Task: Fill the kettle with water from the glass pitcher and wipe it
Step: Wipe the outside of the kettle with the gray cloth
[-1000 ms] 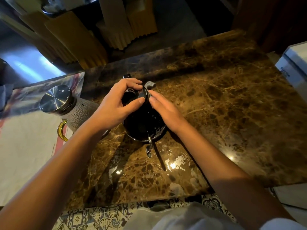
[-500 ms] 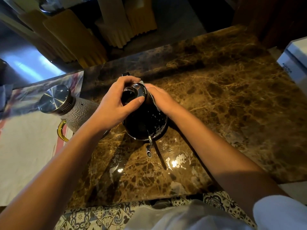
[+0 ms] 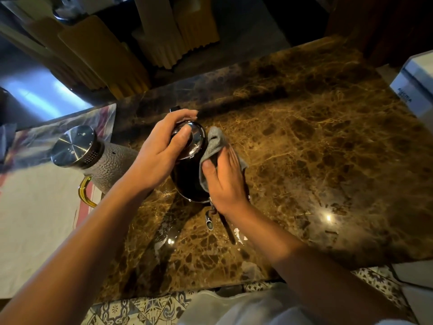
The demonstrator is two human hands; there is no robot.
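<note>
The pitcher (image 3: pixel 93 158) stands at nine o'clock of the kettle (image 3: pixel 187 179), mid-table (image 3: pixel 316 160). The left hand (image 3: pixel 159 151) grips the kettle's lid, fingers curled over it. The right hand (image 3: pixel 225 181), half a second ago near the top, now presses a gray cloth (image 3: pixel 214 144) flat-fingered against the side at three o'clock: wiping is underway, filling apparently finished.
</note>
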